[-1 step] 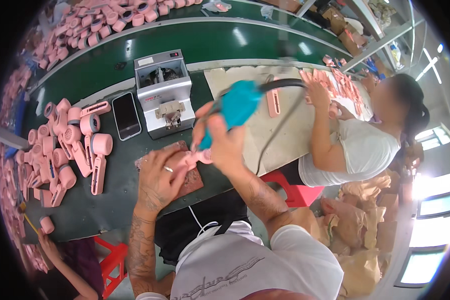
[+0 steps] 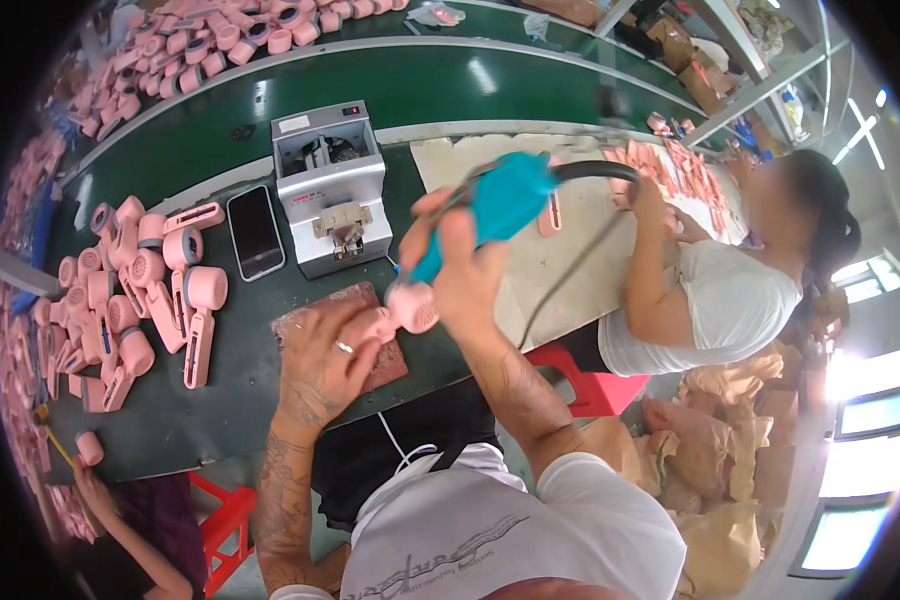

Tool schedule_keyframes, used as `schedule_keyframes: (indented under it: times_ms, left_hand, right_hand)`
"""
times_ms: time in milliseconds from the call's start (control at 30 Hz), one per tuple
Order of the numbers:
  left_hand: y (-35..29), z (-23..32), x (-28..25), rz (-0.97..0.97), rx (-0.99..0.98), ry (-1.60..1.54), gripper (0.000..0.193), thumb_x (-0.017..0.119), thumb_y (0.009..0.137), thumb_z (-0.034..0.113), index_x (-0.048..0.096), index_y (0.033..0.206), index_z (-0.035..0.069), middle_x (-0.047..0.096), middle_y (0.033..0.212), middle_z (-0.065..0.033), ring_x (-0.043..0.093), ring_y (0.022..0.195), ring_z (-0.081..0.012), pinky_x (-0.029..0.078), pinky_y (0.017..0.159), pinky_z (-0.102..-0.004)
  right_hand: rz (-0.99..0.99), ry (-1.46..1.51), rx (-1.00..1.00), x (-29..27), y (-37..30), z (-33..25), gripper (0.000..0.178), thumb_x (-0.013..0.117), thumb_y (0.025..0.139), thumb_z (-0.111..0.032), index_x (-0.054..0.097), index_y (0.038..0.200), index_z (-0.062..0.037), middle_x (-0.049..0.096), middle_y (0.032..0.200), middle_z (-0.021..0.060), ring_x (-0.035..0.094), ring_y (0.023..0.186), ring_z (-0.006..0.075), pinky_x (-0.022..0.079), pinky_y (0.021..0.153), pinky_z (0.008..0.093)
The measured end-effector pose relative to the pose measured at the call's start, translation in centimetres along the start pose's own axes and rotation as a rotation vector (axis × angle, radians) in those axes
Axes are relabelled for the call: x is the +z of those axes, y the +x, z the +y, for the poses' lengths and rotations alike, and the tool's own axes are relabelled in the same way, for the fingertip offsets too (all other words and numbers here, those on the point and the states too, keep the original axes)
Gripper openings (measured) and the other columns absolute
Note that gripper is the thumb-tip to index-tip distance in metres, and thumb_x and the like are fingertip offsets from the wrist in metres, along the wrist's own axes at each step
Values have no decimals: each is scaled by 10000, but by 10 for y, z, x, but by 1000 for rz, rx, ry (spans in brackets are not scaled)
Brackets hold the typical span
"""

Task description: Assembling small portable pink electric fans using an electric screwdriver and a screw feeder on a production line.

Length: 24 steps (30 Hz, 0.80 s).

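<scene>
A teal electric screwdriver (image 2: 490,208) is gripped in my right hand (image 2: 462,270), its fingers wrapped round the body and its black cable (image 2: 595,172) running off to the right. The tool is tilted, its tip pointing down beside a pink handheld fan (image 2: 413,308) with a round grilled head. My left hand (image 2: 325,348), with a ring on one finger, holds the fan by its other end over a reddish-brown pad (image 2: 382,370). Blur hides whether the tip touches the fan. Behind the pad stands a grey screw feeder (image 2: 330,190).
A phone (image 2: 255,235) lies left of the feeder, beside a heap of pink fans (image 2: 135,290). More pink parts pile up on the green conveyor's far side (image 2: 200,50). At right, a co-worker (image 2: 710,290) handles pink pieces. Another person's hand (image 2: 90,490) is at lower left.
The screwdriver and my right hand have shifted slightly right. The fan's round head is now turned so more of its grille shows. My left hand stays nearly in place.
</scene>
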<state>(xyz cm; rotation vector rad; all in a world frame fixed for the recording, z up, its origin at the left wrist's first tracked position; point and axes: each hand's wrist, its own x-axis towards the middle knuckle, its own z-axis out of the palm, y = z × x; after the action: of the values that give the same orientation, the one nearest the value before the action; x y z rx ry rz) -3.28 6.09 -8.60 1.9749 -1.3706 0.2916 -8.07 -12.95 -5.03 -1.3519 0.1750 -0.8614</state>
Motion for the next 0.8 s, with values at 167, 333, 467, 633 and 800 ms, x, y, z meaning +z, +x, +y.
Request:
schedule_keyframes:
  times_ms: [167, 333, 467, 633, 800]
  left_hand:
    - [-28, 19, -1, -41, -117, -38, 333, 795, 823, 131, 676, 1132, 98, 696, 1060, -88, 658, 914, -322, 532, 785, -421]
    - [-99, 0, -70, 454, -744, -263, 400, 591, 1031, 117, 550, 1390, -53, 607, 1351, -130, 588, 1205, -186, 460, 1044, -316]
    - [-129, -48, -119, 1015, -852, -442, 409, 514, 1063, 189, 554, 1398, -42, 618, 1347, -126, 607, 1204, -203, 474, 1031, -325]
    - [-208, -130, -197, 1379, -763, -326, 452, 576, 999, 75, 505, 1423, -66, 598, 1347, -133, 609, 1158, -189, 505, 974, -326]
    - [-250, -175, -255, 1160, -1117, 358, 474, 610, 947, 202, 592, 1314, -98, 684, 1218, -193, 650, 1120, -243, 493, 976, -341]
  right_hand:
    - [359, -23, -219, -18, 68, 9, 213, 553, 1058, -217, 600, 1113, -17, 621, 749, 34, 551, 651, 95, 432, 623, 224]
    - [338, -423, -289, -13, 78, 77, 238, 626, 1026, -278, 610, 1064, -44, 626, 812, 46, 589, 727, 163, 465, 643, 313]
    - [184, -456, -379, -96, 75, 145, 318, 675, 972, -279, 655, 1119, 2, 670, 1016, 145, 602, 923, 315, 461, 837, 458]
    - [253, -488, -213, -38, 55, 53, 419, 554, 1051, -312, 626, 764, -17, 672, 1187, 104, 598, 774, 148, 474, 634, 293]
    - [168, -400, -118, -16, 47, 60, 409, 545, 1055, -304, 626, 773, -20, 673, 1181, 105, 590, 830, 150, 450, 674, 294]
